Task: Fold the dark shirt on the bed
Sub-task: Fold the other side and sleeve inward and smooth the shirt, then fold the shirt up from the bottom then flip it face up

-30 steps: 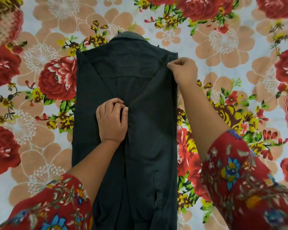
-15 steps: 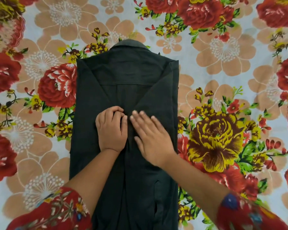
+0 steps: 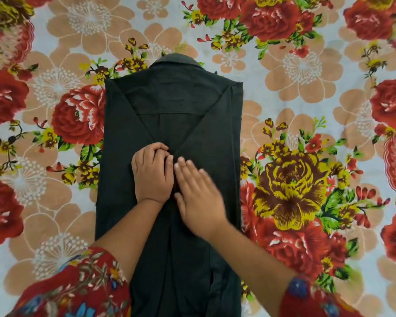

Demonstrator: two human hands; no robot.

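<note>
The dark shirt (image 3: 172, 106) lies face down on the bed, collar at the far end, with both sides folded in so that it forms a long narrow strip. My left hand (image 3: 152, 173) rests on its middle with the fingers curled into the cloth where the two folded flaps meet. My right hand (image 3: 198, 196) lies flat beside it, palm down, fingers together, pressing the right flap. The shirt's lower end runs out of the frame between my arms.
A floral bedsheet (image 3: 306, 88) with red, yellow and peach flowers covers the bed on all sides of the shirt. My red patterned sleeves (image 3: 78, 289) fill the lower corners.
My right hand left the shirt's far right shoulder corner, came to the middle, and has slid a little toward me. The left hand stayed where it was.
</note>
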